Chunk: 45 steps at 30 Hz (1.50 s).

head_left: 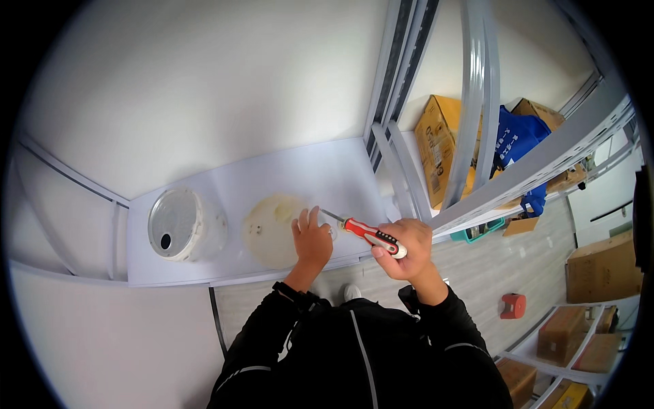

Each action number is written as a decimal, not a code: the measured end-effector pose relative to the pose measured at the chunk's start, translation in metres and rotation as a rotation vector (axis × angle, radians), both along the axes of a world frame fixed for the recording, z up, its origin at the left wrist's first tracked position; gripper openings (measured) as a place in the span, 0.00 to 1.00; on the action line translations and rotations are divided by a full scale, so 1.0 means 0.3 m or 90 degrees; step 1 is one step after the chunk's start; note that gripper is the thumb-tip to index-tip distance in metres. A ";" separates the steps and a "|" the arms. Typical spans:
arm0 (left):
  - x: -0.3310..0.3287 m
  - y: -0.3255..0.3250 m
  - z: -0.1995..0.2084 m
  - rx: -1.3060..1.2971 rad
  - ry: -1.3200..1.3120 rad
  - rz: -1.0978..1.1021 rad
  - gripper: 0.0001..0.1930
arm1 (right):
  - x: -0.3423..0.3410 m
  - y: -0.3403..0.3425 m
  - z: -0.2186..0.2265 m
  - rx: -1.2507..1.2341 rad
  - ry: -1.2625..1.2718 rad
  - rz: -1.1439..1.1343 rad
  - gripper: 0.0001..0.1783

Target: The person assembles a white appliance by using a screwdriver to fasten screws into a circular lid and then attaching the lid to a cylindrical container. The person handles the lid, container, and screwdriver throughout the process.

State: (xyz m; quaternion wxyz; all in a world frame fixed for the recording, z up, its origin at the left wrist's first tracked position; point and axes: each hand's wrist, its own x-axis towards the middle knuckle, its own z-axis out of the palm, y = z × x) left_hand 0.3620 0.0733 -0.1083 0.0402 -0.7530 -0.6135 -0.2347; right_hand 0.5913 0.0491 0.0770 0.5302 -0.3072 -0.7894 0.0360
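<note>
My right hand [409, 249] is closed round the red, black and white handle of a screwdriver [370, 233], its metal shaft pointing left. My left hand [313, 244] is at the shaft's tip, fingers stretched out and a little apart. Beneath and beside the left hand, a round cream-coloured disc [269, 235] lies on the white shelf [344, 170]. Something small and pale shows beside the left fingers, too unclear to name. Further left is a white bucket [210, 228], its round face showing a dark hole.
Grey metal posts [470, 102] and rails rise on the right. Behind them are a yellow box [436, 140] and a blue bag [521, 136]. A teal bin [477, 232] sits lower down. On the floor are a red stool [513, 306] and a large cardboard box [603, 269].
</note>
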 end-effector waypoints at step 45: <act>-0.357 0.055 0.136 -0.069 -0.400 -0.100 0.09 | -0.259 0.078 0.000 -0.279 -0.046 -0.083 0.15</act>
